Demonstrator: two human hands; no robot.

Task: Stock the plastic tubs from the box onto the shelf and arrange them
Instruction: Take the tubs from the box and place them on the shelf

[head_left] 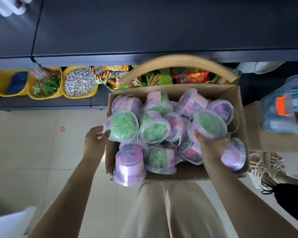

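Observation:
A cardboard box (179, 174) on the floor holds several clear plastic tubs with pink labels, filled with green or purple pieces. My left hand (95, 138) grips the side of a green-filled tub (123, 125) at the box's left edge. My right hand (212, 143) holds another green-filled tub (209, 124) from below, over the box's right half. A purple tub (129, 167) lies tipped over the near left corner. The dark shelf (162, 28) runs across the top of the view, bare in the middle.
A lower shelf carries yellow bins (80, 81) of small goods and snack boxes (189, 77). A tan curved handle (177, 64) arcs above the box. A blue plastic container (286, 107) sits on another carton at right. A sandalled foot (263, 167) stands near the box's right side.

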